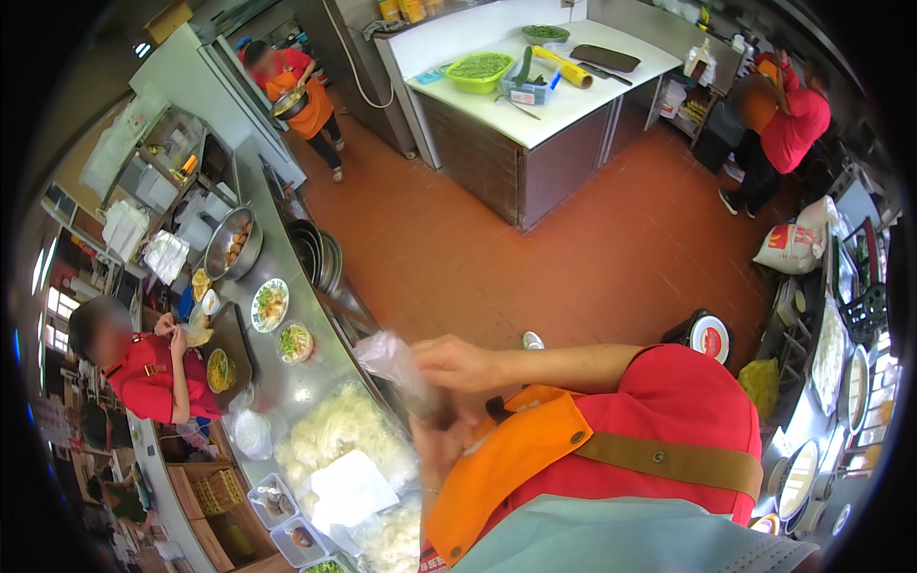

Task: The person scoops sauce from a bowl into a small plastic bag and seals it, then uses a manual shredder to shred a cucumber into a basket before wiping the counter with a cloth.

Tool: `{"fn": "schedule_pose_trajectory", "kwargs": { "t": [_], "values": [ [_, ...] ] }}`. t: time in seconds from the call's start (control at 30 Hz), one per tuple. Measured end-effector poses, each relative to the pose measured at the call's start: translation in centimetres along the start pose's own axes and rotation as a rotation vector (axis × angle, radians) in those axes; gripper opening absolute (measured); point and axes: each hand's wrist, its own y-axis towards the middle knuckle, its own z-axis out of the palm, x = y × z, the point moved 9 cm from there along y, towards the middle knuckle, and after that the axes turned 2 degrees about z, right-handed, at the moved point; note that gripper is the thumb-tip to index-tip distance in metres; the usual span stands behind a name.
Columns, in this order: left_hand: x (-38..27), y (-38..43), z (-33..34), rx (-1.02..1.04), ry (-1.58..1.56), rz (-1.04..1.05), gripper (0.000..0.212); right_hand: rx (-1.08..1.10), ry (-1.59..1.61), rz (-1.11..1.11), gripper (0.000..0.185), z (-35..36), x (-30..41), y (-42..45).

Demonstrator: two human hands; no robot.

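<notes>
A translucent plastic bag (pixel 389 364) is in front of my chest, at the edge of the steel counter (pixel 269 387). My right hand (pixel 458 362) grips the bag near its neck, with its loose top spreading past my fingers. Just below, my left hand (pixel 438 448) is around the bag's lower part, partly hidden by my orange apron bib (pixel 512 469). Something brownish shows blurred in the bag; what it is I cannot tell. Beside my hands on the counter is a large clear bag of pale noodles (pixel 337 430), with a white sheet (pixel 351 490) on it.
Across the counter a person (pixel 154 379) handles a small bag beside a tray (pixel 233 326). A plate of food (pixel 270 306), a bowl (pixel 296 342) and a steel basin (pixel 235 243) stand along it. Another person (pixel 297 93) carries a pan. A white-topped counter (pixel 544 107) stands beyond the tiled floor.
</notes>
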Motion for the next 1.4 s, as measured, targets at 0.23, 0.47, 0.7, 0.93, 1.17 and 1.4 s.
{"fn": "schedule_pose_trajectory", "kwargs": {
  "t": [0.23, 0.47, 0.7, 0.93, 1.17, 1.4],
  "values": [
    [-5.6, -1.6, 7.9, -0.297, 1.37, 0.936, 0.052, 0.017, 0.684, 0.501, 0.021, 0.0, -3.3, -0.8],
    [-6.9, -1.7, 13.1, -0.012, 2.261, 1.259, 0.038, -0.048, 0.758, 0.619, 0.013, 2.0, -6.4, -3.1],
    [-5.4, -2.0, 15.3, 0.222, 2.34, 1.386, 0.028, -0.03, 0.859, 0.758, 0.012, 3.0, -9.9, -5.2],
    [-7.3, -1.6, 14.2, 0.118, 1.989, 1.052, 0.03, -0.18, 0.41, 0.645, 0.035, -1.7, -9.9, -5.6],
    [-9.2, -0.4, 10.0, 0.001, 1.101, 0.672, 0.051, 0.415, 0.265, 0.274, 0.05, 2.9, -5.4, -3.3],
    [-11.5, 0.0, 3.5, -0.222, 0.807, 0.587, 0.035, 0.537, 0.254, 0.664, 0.027, 6.0, -7.7, -5.2]
  ]
}}
